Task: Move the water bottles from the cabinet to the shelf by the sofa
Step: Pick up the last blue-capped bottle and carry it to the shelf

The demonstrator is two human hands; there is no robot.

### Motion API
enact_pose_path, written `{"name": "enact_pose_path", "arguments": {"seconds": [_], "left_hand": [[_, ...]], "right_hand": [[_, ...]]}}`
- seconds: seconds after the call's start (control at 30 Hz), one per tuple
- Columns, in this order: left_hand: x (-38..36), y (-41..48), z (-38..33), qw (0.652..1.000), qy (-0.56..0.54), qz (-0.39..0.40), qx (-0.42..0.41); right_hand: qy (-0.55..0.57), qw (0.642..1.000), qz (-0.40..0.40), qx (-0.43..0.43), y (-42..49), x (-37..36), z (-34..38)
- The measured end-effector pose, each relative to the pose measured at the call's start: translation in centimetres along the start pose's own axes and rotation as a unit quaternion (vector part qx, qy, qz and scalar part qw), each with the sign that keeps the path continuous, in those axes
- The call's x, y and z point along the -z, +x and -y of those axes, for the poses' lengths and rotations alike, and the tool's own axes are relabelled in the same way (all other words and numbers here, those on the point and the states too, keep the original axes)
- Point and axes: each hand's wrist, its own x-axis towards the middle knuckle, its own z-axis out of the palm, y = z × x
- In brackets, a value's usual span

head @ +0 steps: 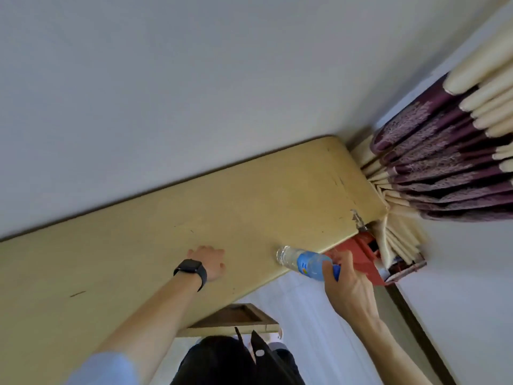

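While right hand [348,287] grips it, one bottle [301,262]

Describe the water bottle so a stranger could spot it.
Find the long yellowish top along the white wall. At its front edge, near the purple curtain, the right hand holds the water bottle: clear, blue label, beside a red object.

Black smartwatch [191,270], black band, at wrist of left hand [209,259]. Light-blue sleeve [102,368] on upper left arm. Black clothing [222,362] below.

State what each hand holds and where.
Right hand grips the bottle by its cap end; left hand holds nothing, resting on the yellow panel.
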Motion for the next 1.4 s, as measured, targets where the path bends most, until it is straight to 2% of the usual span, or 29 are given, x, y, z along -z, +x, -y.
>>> {"name": "enact_pose_path", "arguments": {"seconds": [0.2,0.3,0.4,0.5,0.63,0.77,0.97,1.2,1.4], "left_hand": [[4.0,-1.7,-6.6,0.983,0.153,-0.030,-0.093],[6.1,-2.7,-13.4,0.961,0.210,-0.062,-0.168],[6.3,-6.1,-21.8,0.923,0.254,-0.113,-0.266],[4.6,-12.0,-30.1,0.873,0.276,-0.158,-0.369],[-0.4,-22.0,-38.2,0.776,0.330,-0.227,-0.488],[-7.8,-33.4,-43.8,0.696,0.366,-0.209,-0.581],[-19.4,-47.8,-49.3,0.583,0.374,-0.153,-0.705],[-32.0,-60.5,-53.5,0.460,0.395,-0.116,-0.787],[-40.8,-68.4,-56.9,0.365,0.399,-0.083,-0.837]], "right_hand": [[0.038,0.994,-0.032,-0.094,-8.7,2.2,-3.6],[0.071,0.981,-0.096,-0.153,-13.3,3.6,-6.1],[0.109,0.952,-0.185,-0.216,-19.1,4.8,-8.9],[0.137,0.918,-0.275,-0.250,-25.8,6.5,-11.0],[0.086,0.873,-0.392,-0.277,-36.7,10.0,-13.7],[0.041,0.821,-0.474,-0.316,-49.9,13.8,-14.6],[0.029,0.752,-0.518,-0.407,-69.2,16.4,-13.8],[0.047,0.595,-0.577,-0.557,-87.4,14.5,-11.7],[0.026,0.505,-0.591,-0.628,-97.2,13.7,-10.3]]}}
